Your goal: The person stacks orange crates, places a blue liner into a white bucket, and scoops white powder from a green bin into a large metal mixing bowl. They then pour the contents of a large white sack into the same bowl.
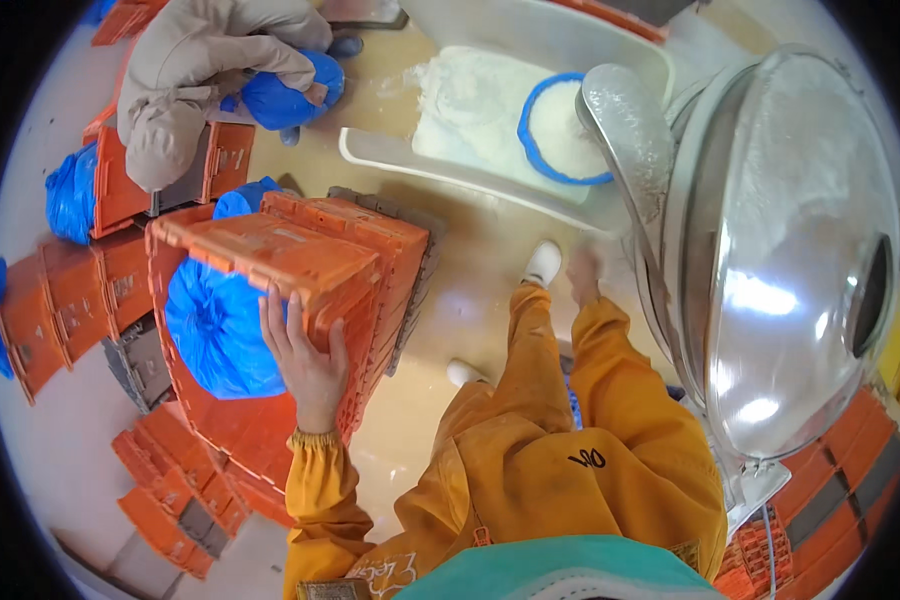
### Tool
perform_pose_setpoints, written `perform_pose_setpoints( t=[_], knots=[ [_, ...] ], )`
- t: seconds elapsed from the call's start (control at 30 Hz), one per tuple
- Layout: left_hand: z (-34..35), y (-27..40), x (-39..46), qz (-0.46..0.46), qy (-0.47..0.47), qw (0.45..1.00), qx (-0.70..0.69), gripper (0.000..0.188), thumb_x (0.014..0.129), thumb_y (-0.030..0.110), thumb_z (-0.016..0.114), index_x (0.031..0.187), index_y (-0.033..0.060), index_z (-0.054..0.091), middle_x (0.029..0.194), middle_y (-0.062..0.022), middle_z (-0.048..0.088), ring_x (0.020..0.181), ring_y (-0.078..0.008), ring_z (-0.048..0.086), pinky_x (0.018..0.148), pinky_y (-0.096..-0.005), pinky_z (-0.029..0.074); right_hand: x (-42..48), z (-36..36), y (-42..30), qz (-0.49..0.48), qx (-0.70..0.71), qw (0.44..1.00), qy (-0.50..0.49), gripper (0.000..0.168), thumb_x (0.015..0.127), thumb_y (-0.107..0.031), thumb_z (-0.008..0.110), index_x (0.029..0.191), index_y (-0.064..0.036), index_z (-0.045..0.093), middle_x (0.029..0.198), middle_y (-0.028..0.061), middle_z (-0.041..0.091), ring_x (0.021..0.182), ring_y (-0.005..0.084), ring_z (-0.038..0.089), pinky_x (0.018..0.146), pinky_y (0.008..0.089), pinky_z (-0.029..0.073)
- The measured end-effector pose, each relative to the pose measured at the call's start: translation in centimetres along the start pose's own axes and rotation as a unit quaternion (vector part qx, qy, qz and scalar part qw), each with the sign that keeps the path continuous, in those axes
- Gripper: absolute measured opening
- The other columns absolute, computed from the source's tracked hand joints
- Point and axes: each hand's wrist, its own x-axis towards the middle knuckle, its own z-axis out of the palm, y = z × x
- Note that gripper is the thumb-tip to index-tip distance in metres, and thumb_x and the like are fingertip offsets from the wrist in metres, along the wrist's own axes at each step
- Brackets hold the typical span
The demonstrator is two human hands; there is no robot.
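Observation:
My left hand (pixel 307 367) rests on the edge of an orange crate lid (pixel 300 251), fingers spread over its rim. Beneath the lid, a knotted blue plastic bag (pixel 221 330) sits inside the large orange crate (pixel 356 322). My right hand (pixel 585 270), blurred, hangs over the floor beside my right leg, near a white shoe; whether it holds anything is unclear. Beyond it lies a long pale trough (pixel 457 172) with white powder (pixel 472 97) and a blue-rimmed round container (pixel 529 142) filled with white granular material.
A large stainless steel vessel (pixel 795 285) with a raised metal part (pixel 630 127) stands at right. At upper left a co-worker (pixel 202 67) bends over a blue bag (pixel 292 90). Stacked orange crates (pixel 82 300) line the left side; more crates (pixel 832 480) stand at lower right.

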Motion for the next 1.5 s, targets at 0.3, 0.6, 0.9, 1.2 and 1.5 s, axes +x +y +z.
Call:
perform_pose_setpoints(
  t=[0.3, 0.6, 0.9, 1.2, 1.5],
  knots=[
    [-0.8, -1.0, -33.4, -0.054, -0.343, 0.826, -0.444, 0.052, 0.086, 0.029, 0.061, 0.129, 0.0039, 0.046, 0.124, -0.0174, 0.054, 0.118, -0.0289, 0.050, 0.098, -0.0387, 0.039, -21.9, 8.9, 5.3, -0.354, -0.276, 0.888, -0.101, 0.034, 0.084, -0.011, 0.058, 0.115, -0.003, 0.049, 0.097, 0.0050, 0.056, 0.081, 0.0121, 0.053, 0.067, 0.0257, 0.045],
    [7.9, -17.1, -95.0, -0.711, -0.113, 0.687, -0.097, 0.039, 0.083, 0.029, 0.057, 0.105, -0.0022, 0.062, 0.103, -0.0234, 0.063, 0.097, -0.0374, 0.060, 0.086, -0.0426, 0.047, -62.9, 27.2, 26.2, -0.652, -0.421, 0.326, -0.540, 0.026, 0.082, -0.021, 0.063, 0.103, -0.007, 0.060, 0.102, 0.0126, 0.060, 0.099, 0.0314, 0.054, 0.088, 0.0411, 0.039],
    [5.8, -8.3, -92.2, -0.720, 0.340, 0.362, -0.485, 0.028, 0.087, 0.021, 0.055, 0.113, 0.0113, 0.057, 0.088, -0.0016, 0.060, 0.072, -0.0120, 0.056, 0.058, -0.0278, 0.045, -62.3, 26.9, 35.4, -0.630, -0.666, 0.093, -0.388, 0.056, 0.093, -0.045, 0.039, 0.067, -0.004, 0.066, 0.071, 0.0171, 0.064, 0.072, 0.0370, 0.061, 0.068, 0.0503, 0.042],
    [1.5, -10.5, -89.4, -0.659, 0.138, 0.467, -0.573, 0.042, 0.087, 0.030, 0.056, 0.121, 0.0056, 0.055, 0.102, -0.0062, 0.063, 0.091, -0.0180, 0.060, 0.078, -0.0340, 0.047, -68.1, 23.5, 44.4, -0.682, -0.542, 0.196, -0.450, 0.062, 0.081, -0.028, 0.063, 0.134, -0.008, 0.039, 0.134, 0.0154, 0.039, 0.126, 0.0327, 0.033, 0.102, 0.0574, 0.019],
    [-4.8, -24.1, -105.8, -0.801, 0.087, 0.515, -0.293, 0.049, 0.083, 0.040, 0.057, 0.118, 0.0053, 0.058, 0.115, -0.0199, 0.061, 0.112, -0.0333, 0.055, 0.097, -0.0377, 0.042, -76.8, 24.8, 60.2, -0.479, -0.477, 0.172, -0.717, 0.058, 0.073, -0.018, 0.067, 0.125, -0.008, 0.045, 0.129, 0.0179, 0.040, 0.123, 0.0375, 0.036, 0.103, 0.0489, 0.028]
  ],
)
